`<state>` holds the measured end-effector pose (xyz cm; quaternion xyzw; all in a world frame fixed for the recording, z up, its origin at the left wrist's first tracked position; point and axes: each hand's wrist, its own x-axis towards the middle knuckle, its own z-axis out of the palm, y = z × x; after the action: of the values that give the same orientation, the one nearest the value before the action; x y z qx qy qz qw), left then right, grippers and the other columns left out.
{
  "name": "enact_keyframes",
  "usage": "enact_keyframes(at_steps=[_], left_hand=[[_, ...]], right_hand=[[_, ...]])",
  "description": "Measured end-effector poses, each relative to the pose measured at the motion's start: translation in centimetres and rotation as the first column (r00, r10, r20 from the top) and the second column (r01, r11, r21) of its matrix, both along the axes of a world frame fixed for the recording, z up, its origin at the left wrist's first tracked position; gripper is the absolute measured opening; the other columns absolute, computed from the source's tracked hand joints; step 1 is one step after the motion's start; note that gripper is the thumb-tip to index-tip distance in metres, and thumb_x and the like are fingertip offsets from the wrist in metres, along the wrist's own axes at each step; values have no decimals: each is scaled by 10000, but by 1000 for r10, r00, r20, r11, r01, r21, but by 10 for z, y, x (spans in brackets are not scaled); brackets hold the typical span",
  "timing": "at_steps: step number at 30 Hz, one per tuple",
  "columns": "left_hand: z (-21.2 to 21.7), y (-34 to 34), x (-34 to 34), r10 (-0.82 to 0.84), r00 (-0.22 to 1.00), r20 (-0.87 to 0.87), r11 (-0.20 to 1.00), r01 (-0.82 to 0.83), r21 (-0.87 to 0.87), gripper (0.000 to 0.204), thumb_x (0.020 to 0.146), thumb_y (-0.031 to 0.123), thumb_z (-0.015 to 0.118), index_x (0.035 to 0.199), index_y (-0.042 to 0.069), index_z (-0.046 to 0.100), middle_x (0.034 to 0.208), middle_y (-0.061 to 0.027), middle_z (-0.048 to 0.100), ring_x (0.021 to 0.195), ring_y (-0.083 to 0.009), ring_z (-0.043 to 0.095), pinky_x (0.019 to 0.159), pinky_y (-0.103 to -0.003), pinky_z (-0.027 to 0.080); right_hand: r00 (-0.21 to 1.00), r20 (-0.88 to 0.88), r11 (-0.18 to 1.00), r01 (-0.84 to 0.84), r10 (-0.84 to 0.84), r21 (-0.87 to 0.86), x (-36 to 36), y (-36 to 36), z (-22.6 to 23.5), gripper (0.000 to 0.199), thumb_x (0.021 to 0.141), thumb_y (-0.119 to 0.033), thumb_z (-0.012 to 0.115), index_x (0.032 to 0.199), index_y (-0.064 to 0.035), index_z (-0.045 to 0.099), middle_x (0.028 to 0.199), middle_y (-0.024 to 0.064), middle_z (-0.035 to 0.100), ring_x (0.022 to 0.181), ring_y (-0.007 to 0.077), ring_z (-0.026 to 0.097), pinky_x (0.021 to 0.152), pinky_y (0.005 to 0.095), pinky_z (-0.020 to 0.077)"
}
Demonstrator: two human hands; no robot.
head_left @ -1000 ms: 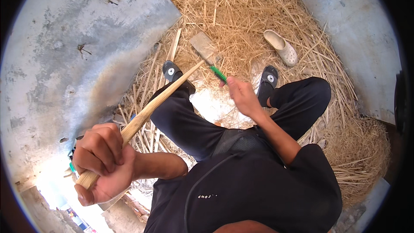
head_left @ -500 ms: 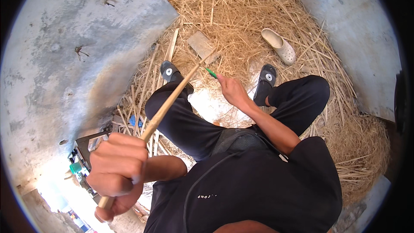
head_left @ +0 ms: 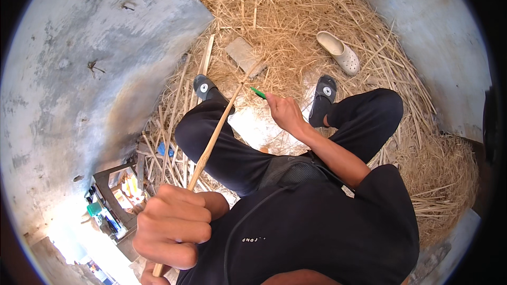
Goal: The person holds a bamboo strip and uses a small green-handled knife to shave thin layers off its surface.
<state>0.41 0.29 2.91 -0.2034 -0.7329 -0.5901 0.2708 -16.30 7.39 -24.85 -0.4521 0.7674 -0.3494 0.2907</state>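
My left hand (head_left: 174, 227), at the lower left, is wrapped round the thick end of a long, pale bamboo stick (head_left: 211, 142). The stick slants up and away across my left leg, thinning to a tip near a flat grey-brown block on the floor. Between my knees my right hand (head_left: 287, 113) is closed on a small green-handled tool (head_left: 257, 93), whose working end is too fine to make out. The tool's green end points toward the stick's thin part, with a small gap showing between them.
Straw and split strips (head_left: 285, 5) cover the floor ahead and along both sides. A flat block (head_left: 243, 55) lies beyond my left shoe (head_left: 205, 88). One beige clog (head_left: 339, 53) rests near my right shoe (head_left: 326, 92). Weathered walls (head_left: 105, 47) rise left and right; a wooden frame (head_left: 113, 190) stands lower left.
My left hand has drawn back toward my body and to the right, pulling the stick with it. My right hand and the green tool have stayed nearly in place.
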Motion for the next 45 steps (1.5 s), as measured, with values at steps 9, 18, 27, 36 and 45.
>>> enact_keyframes(at_steps=[9,18,27,36,45], left_hand=[[5,5,-10,164,986,-13,985,-163,54,551,907,380,285,457,62,260,412,-26,280,295,-121,253,285,-240,168],[-1,12,-13,126,991,-54,989,-122,80,529,902,357,309,465,64,249,410,-24,274,296,-118,251,287,-241,164],[-6,10,-10,625,762,-169,761,-547,350,531,864,495,365,525,96,278,360,17,270,275,-63,190,275,-205,148],[-36,0,-26,740,666,-90,588,-577,567,527,828,563,372,571,113,277,416,8,231,370,-86,131,363,-260,99],[14,16,-7,828,552,-96,534,-727,432,491,849,534,365,591,131,256,413,27,227,341,-62,159,330,-232,105]], right_hand=[[995,93,973,-20,43,-232,17,4,29,423,933,-307,363,787,24,581,523,210,515,406,345,482,452,416,404],[991,34,982,121,-127,142,-22,-1,-45,499,951,-342,304,734,27,560,492,151,473,397,278,436,422,397,364],[994,109,976,13,11,-216,21,-12,-7,425,941,-305,348,762,11,570,470,196,477,413,322,495,439,403,399],[966,236,991,122,-106,-53,-16,-34,-25,539,936,-361,337,669,57,548,533,222,495,489,341,491,520,436,378],[924,381,970,126,-39,-208,-6,-25,16,479,930,-333,375,679,42,536,470,141,413,426,216,361,460,376,317]])
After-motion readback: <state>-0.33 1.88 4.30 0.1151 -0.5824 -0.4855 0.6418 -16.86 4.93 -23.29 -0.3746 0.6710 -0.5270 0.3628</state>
